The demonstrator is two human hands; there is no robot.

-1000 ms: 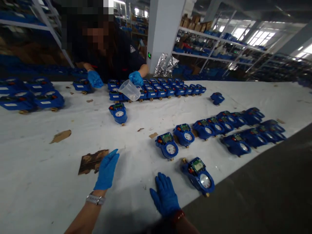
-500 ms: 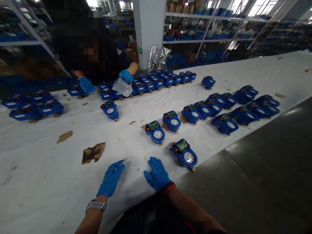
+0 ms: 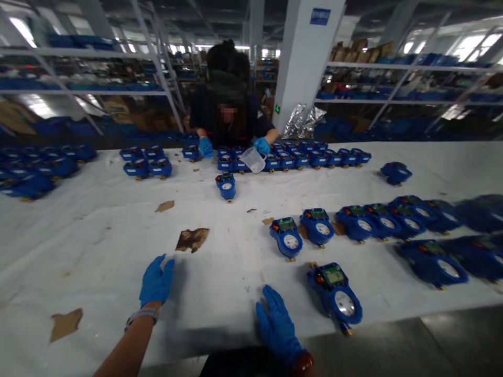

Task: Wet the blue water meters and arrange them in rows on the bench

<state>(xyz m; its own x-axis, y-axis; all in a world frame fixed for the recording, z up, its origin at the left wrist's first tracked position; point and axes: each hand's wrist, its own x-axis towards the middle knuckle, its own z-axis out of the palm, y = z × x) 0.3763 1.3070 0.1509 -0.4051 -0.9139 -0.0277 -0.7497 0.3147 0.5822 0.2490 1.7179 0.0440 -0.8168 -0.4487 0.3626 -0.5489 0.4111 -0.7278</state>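
**Hands flat, meter to the right**

Your right hand (image 3: 277, 327) lies open and flat on the white table cover (image 3: 98, 230), holding nothing. The nearest blue water meter (image 3: 336, 290) sits just beside it, to its right and apart from the fingers (dial facing up). Your left hand (image 3: 156, 280) rests open too, well left, near a torn cardboard scrap (image 3: 192, 239).

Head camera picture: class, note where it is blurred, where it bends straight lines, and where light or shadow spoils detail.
In the head view, the blue round-dial water meters at the right edge smear with motion blur, while the nearest meter is fairly sharp; the shelving uprights lean and curve from wide-angle distortion; windows at upper right blow out; a soft shadow lies on the white table cover between the gloved left hand and right hand.
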